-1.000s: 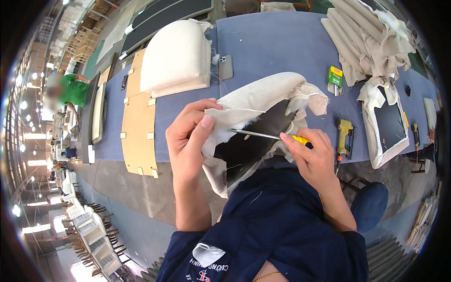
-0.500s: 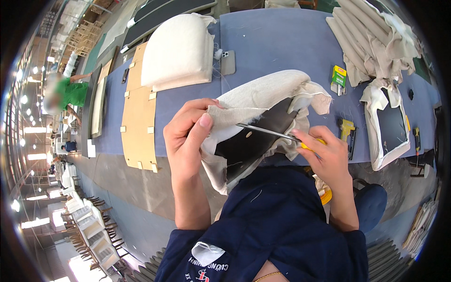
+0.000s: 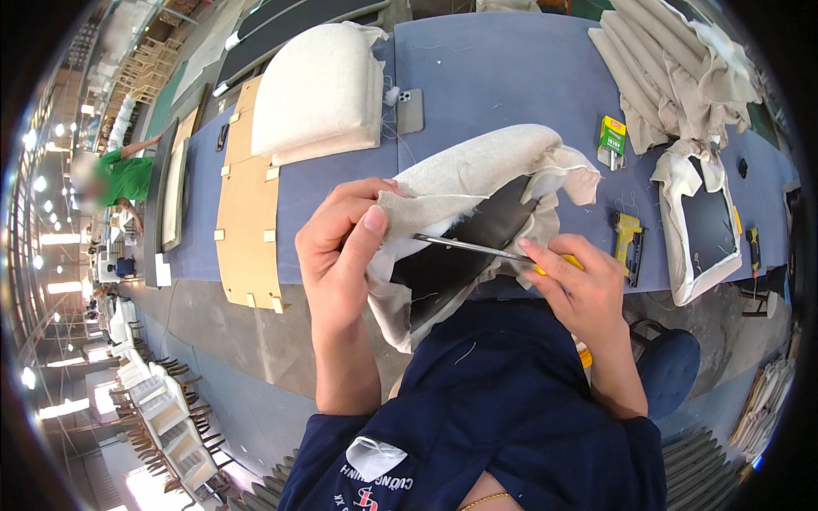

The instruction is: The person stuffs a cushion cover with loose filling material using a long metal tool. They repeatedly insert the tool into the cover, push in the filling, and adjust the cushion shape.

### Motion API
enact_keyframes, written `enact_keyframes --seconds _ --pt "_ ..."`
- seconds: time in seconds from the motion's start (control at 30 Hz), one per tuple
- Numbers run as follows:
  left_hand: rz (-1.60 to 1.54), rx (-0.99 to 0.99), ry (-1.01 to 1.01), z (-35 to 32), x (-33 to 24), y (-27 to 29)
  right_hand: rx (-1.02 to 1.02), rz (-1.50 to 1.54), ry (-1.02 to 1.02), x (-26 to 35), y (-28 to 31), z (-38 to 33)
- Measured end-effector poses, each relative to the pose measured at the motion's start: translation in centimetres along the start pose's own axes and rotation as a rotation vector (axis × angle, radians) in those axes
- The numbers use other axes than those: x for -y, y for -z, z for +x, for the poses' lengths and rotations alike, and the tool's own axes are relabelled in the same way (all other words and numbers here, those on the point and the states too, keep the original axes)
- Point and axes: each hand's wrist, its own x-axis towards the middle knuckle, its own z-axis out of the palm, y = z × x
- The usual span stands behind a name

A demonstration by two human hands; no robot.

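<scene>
Scissors aimed left at a pinched fabric edge.

Left hand [image 3: 341,247], thumb and fingers clamped on the beige fabric cover [image 3: 477,170] just left of the blade tips; right hand [image 3: 579,285] closed around yellow-handled scissors [image 3: 473,247], long axis running left-right across the black seat panel [image 3: 464,247]. Farther out on the blue table [image 3: 503,68]: cushion [image 3: 315,94] far left, plywood board [image 3: 247,204], phone [image 3: 410,111], staple gun [image 3: 629,243] right. Nothing between blades and fabric.
</scene>
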Motion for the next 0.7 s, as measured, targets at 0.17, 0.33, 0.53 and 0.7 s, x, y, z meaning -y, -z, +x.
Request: enact_keyframes --seconds 0.17,0.33,0.53,0.7 --pt "0.005 0.026 0.002 0.0 -0.5 -0.1 0.000 0.013 -0.017 -0.3 0.0 0.4" --pt "-0.091 0.254 -0.246 0.2 0.1 1.5 -0.015 0.035 0.071 -0.9 0.6 1.3" --pt "-0.251 0.445 0.025 -3.3 3.5 3.2 0.081 0.063 0.158 -1.1 2.9 0.5" --pt "-0.194 0.441 0.035 -4.5 2.8 2.5 0.085 -0.001 0.160 0.3 3.3 -0.4"
